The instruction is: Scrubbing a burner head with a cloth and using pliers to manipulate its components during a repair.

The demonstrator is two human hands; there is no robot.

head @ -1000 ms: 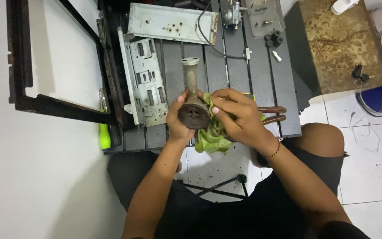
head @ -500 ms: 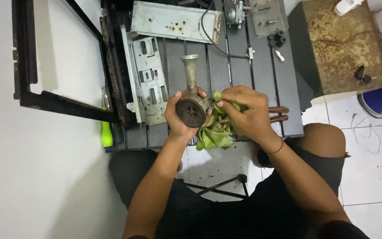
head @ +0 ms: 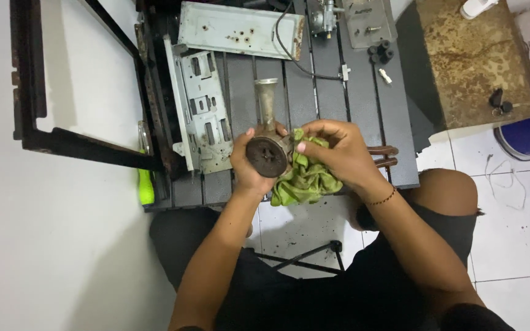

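The left hand (head: 249,162) was closed around a rusty metal part (head: 267,153), a round, dark-faced head with a narrow neck that pointed away towards the far edge of the surface (head: 363,116). The round face was turned up towards the camera. The right hand (head: 338,153) was closed on a green rag (head: 305,181), its fingertips pinching a fold of cloth against the right side of the round head, while the rest of the rag hung bunched below, just over the near edge of the surface.

Compared with a second earlier, the right hand had come off the top of the part: it then covered most of the round face, and now it sat to the side, so the whole face showed. The part had also shifted a little to the left and stood more upright. Judging from that, the wiping had moved from the face to the rim and side of the head.

Just to the left of the left hand lay a grey metal bracket (head: 200,110) with cut-outs, and beyond it, near the far edge, a flat grey plate (head: 240,29). A black cable (head: 302,61) ran across the slats. A green-handled tool (head: 146,187) lay at the near left corner. Two copper-coloured rods (head: 387,156) showed just behind the right wrist.
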